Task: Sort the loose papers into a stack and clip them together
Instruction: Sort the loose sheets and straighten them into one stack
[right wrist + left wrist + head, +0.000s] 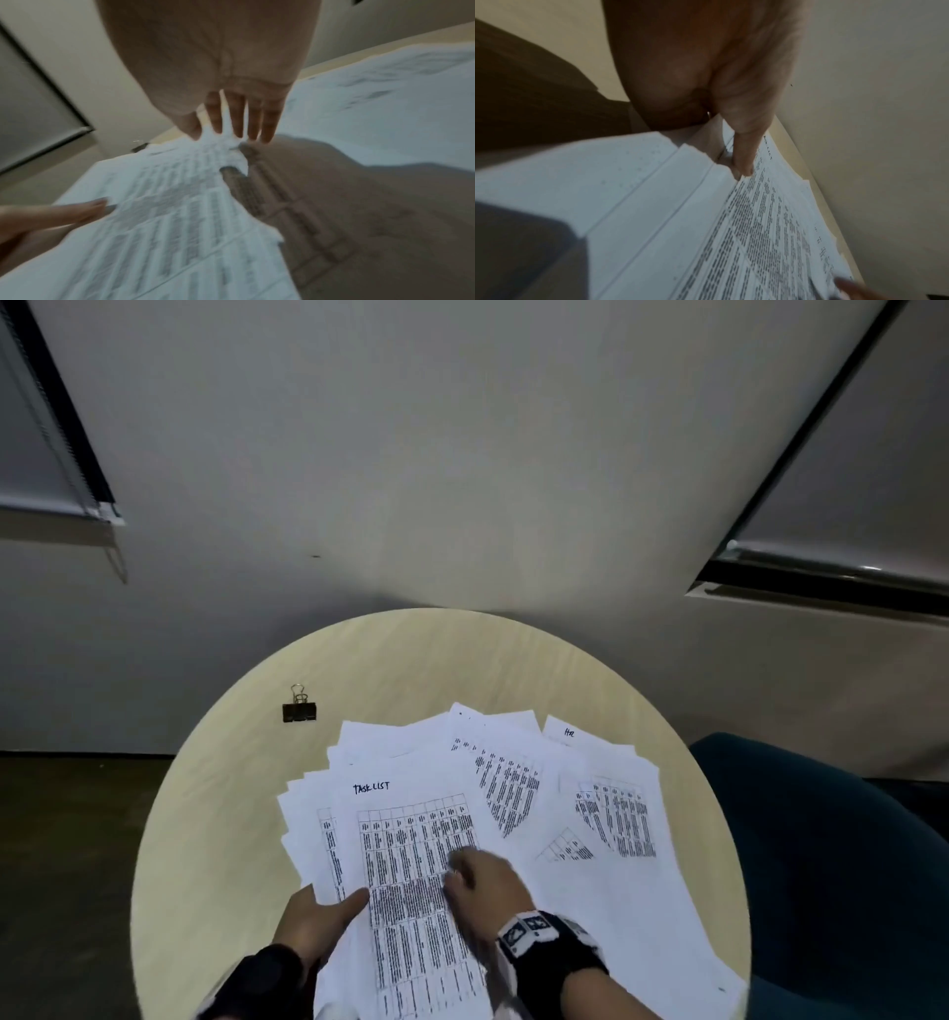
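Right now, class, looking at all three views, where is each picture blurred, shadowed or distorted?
Head view: dim room, the round table bowed by the wide lens, right hand motion-smeared. Left wrist view: papers soft, dark shadow lower left. Right wrist view: printed sheet streaked by motion blur, the hand's shadow falling across it.

A round, pale wooden table (221, 814) fills the lower middle of the head view. At three to four o'clock, a dark teal chair (821, 865) sits beside its edge. Roller blinds (31, 454) hang at ten and two o'clock.
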The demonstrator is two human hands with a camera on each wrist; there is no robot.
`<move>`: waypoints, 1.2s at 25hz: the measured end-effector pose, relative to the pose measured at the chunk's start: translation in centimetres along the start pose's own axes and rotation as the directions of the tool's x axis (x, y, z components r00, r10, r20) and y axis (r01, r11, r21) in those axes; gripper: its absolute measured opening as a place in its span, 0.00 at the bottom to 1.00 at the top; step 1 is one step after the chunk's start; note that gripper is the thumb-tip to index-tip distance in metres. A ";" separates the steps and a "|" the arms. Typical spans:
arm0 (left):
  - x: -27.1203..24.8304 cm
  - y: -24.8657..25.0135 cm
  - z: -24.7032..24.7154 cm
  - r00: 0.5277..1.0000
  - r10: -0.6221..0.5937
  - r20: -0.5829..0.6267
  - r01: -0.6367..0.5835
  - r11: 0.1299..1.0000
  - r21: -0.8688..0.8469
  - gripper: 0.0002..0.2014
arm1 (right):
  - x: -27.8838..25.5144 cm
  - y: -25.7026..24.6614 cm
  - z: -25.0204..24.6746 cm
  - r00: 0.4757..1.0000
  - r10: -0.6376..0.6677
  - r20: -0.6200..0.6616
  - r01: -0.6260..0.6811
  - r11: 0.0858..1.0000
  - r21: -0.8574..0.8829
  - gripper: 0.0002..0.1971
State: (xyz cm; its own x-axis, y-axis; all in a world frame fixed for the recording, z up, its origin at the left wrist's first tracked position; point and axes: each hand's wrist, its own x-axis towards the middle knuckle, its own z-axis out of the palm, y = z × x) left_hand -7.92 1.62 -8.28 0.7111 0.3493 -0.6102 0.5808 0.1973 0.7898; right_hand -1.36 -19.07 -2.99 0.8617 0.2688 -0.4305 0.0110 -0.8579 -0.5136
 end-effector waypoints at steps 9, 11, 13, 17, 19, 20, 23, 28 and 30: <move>2.0 4.2 2.7 0.963 0.174 0.207 -0.208 0.966 0.151 0.13 | 1.5 6.0 0.2 0.957 0.251 0.145 -0.285 0.904 0.319 0.53; 1.3 6.7 2.4 0.920 0.242 0.310 -0.297 0.944 0.143 0.14 | 1.2 5.5 -0.6 0.956 0.268 0.117 -0.285 0.767 0.575 0.62; 0.0 10.1 1.9 0.858 0.327 0.397 -0.398 0.911 0.110 0.11 | 0.8 4.2 -3.5 0.964 0.266 0.031 -0.194 0.615 0.764 0.45; -2.4 16.9 1.9 0.744 0.548 0.383 -0.614 0.786 0.068 0.07 | -0.2 -1.0 -10.8 0.935 0.183 -0.304 0.175 0.507 0.844 0.21; -3.6 18.5 2.4 0.728 0.606 0.321 -0.626 0.778 -0.049 0.12 | -0.8 -3.0 -12.6 0.892 0.112 -0.438 0.316 0.539 0.781 0.16; -4.2 18.9 2.6 0.723 0.621 0.303 -0.618 0.777 -0.119 0.15 | -1.3 -3.9 -13.1 0.879 0.097 -0.468 0.338 0.566 0.752 0.13; -5.1 18.6 3.0 0.717 0.639 0.281 -0.605 0.769 -0.204 0.16 | -2.4 -4.8 -13.7 0.865 0.054 -0.499 0.368 0.608 0.703 0.11; -4.7 18.3 2.8 0.688 0.661 0.299 -0.631 0.749 -0.202 0.26 | -2.6 -4.5 -13.3 0.853 0.029 -0.521 0.410 0.582 0.702 0.33; -4.0 18.7 2.8 0.665 0.680 0.309 -0.650 0.731 -0.208 0.30 | -2.4 -4.5 -13.8 0.835 0.017 -0.550 0.432 0.599 0.675 0.44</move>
State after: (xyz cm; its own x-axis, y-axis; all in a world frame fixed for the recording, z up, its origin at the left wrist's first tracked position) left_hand 1.23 1.36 8.75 0.9903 0.0832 0.1115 -0.1202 0.1073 0.9869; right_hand 3.53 -21.88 10.61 0.9987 -0.0306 0.0399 0.0366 -0.1021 -0.9941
